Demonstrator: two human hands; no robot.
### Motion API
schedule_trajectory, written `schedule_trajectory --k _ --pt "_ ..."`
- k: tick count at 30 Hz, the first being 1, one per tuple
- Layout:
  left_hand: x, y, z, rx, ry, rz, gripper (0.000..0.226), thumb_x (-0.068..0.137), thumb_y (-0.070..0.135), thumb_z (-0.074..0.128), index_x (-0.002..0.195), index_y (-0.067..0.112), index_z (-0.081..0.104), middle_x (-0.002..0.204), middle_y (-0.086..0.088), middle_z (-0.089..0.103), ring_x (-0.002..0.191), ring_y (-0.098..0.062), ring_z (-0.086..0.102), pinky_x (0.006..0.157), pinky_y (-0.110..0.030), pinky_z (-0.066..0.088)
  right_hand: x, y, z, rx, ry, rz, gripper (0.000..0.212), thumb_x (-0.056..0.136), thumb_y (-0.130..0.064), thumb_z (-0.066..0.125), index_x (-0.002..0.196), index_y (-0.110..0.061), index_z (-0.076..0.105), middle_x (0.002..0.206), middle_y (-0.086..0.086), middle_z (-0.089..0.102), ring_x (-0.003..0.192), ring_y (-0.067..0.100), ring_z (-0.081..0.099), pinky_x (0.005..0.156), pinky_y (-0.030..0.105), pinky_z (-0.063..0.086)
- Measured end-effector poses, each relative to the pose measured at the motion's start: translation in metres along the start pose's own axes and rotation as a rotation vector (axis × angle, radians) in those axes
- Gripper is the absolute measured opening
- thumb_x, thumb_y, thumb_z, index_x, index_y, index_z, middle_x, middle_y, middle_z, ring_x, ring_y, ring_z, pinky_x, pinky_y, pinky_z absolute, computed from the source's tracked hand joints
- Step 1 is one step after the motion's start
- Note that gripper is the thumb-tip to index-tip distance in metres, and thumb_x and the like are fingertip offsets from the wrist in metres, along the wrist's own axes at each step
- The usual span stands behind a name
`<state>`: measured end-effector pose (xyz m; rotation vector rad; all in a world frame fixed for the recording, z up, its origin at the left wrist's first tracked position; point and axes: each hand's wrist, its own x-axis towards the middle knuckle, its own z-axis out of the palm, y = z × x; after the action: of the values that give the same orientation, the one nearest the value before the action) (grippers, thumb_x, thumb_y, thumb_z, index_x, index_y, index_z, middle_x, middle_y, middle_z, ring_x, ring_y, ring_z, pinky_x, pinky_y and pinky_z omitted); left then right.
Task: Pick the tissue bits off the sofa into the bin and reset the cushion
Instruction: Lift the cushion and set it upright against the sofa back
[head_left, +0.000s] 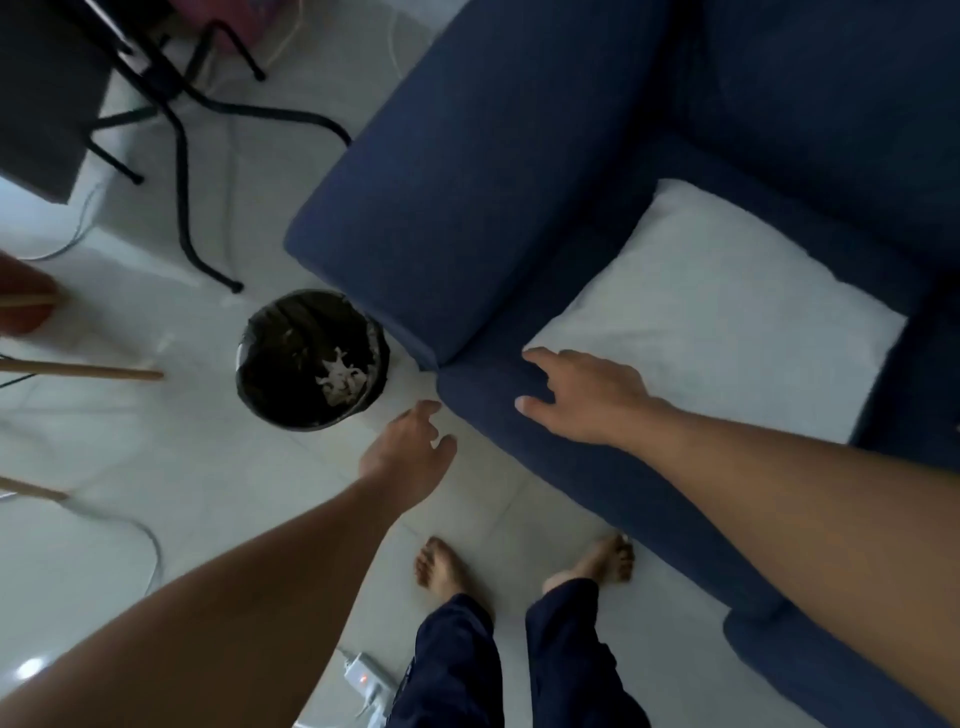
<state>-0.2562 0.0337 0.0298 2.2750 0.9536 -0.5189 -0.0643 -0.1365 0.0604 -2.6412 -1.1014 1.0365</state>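
While tissue bits lie in the bin, both hands, left and right, hang released beside the cushion.

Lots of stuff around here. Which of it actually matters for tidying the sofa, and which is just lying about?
Part of the job:
- blue sofa
- white cushion lying on its seat
- black-lined bin beside the armrest, with tissue bits inside
- left hand and right hand, both empty

Just lying about:
- black folding stand
- wooden sticks
- power strip and cables on the floor
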Motion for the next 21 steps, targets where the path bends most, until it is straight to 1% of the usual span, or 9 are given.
schedule_trajectory --k 3,6,7,8,10,11,14,19,21 --pt "0.008 0.03 0.008 0.009 -0.004 0.083 0.051 0.093 0.041 0.059 0.141 0.028 0.049 0.116 0.005 0.067 0.108 -0.023 0.063 0.078 -0.034 0.048 -0.009 0.034 -0.019 0.037 0.065 0.016 0.068 0.089 -0.072 0.044 0.149 -0.045 0.03 0.133 -0.007 0.057 0.114 0.02 0.058 0.079 0.037 0.045" --pt "0.024 0.065 0.011 -0.011 -0.039 0.079 0.052 0.096 0.036 0.058 0.146 0.025 0.045 0.129 -0.002 0.064 0.115 -0.029 0.061 0.087 -0.04 0.05 -0.016 0.07 -0.036 0.065 0.127 0.052 0.064 0.091 -0.07 0.043 0.149 -0.043 0.032 0.127 -0.006 0.059 0.111 0.021 0.058 0.08 0.037 0.046" --pt "0.03 0.079 0.01 -0.019 -0.044 0.063 0.054 0.097 0.036 0.058 0.148 0.026 0.043 0.127 -0.003 0.064 0.115 -0.03 0.06 0.09 -0.041 0.05 -0.019 0.082 -0.041 0.077 0.15 0.065 0.063 0.092 -0.069 0.043 0.149 -0.043 0.033 0.125 -0.006 0.06 0.11 0.021 0.059 0.08 0.037 0.047" --pt "0.036 0.093 0.01 -0.029 -0.033 0.068 0.055 0.097 0.036 0.058 0.148 0.026 0.043 0.12 -0.002 0.066 0.113 -0.03 0.061 0.089 -0.04 0.05 -0.023 0.094 -0.046 0.089 0.174 0.079 0.062 0.093 -0.069 0.042 0.148 -0.042 0.034 0.123 -0.006 0.06 0.108 0.021 0.059 0.08 0.037 0.047" --pt "0.047 0.12 0.008 -0.04 0.028 0.121 0.051 0.096 0.035 0.058 0.145 0.025 0.047 0.102 0.006 0.062 0.104 -0.024 0.062 0.084 -0.036 0.049 -0.029 0.116 -0.054 0.105 0.22 0.113 0.06 0.093 -0.069 0.041 0.147 -0.041 0.036 0.117 -0.007 0.061 0.103 0.021 0.06 0.077 0.037 0.048" --pt "0.053 0.134 0.006 -0.036 0.057 0.144 0.05 0.095 0.035 0.057 0.144 0.026 0.049 0.099 0.01 0.06 0.101 -0.021 0.06 0.082 -0.036 0.048 -0.032 0.127 -0.058 0.112 0.242 0.138 0.058 0.093 -0.068 0.04 0.145 -0.041 0.037 0.114 -0.007 0.061 0.099 0.02 0.06 0.076 0.037 0.048" --pt "0.071 0.171 -0.001 -0.018 0.099 0.189 0.049 0.095 0.04 0.054 0.142 0.029 0.049 0.103 0.013 0.061 0.098 -0.017 0.058 0.081 -0.038 0.051 -0.041 0.16 -0.065 0.139 0.317 0.217 0.052 0.094 -0.066 0.04 0.138 -0.038 0.041 0.105 -0.009 0.062 0.09 0.02 0.061 0.074 0.038 0.051" --pt "0.094 0.222 -0.009 0.03 0.159 0.254 0.046 0.096 0.042 0.054 0.14 0.028 0.051 0.097 0.015 0.061 0.089 -0.014 0.06 0.072 -0.036 0.05 -0.057 0.208 -0.066 0.19 0.443 0.308 0.046 0.095 -0.063 0.039 0.132 -0.035 0.045 0.093 -0.01 0.062 0.08 0.021 0.061 0.069 0.038 0.051" --pt "0.101 0.239 -0.011 0.052 0.156 0.275 0.047 0.096 0.042 0.053 0.14 0.026 0.05 0.1 0.013 0.062 0.091 -0.016 0.06 0.075 -0.039 0.053 -0.062 0.224 -0.064 0.195 0.509 0.333 0.042 0.096 -0.062 0.038 0.128 -0.035 0.044 0.084 -0.012 0.061 0.074 0.02 0.061 0.063 0.036 0.048"
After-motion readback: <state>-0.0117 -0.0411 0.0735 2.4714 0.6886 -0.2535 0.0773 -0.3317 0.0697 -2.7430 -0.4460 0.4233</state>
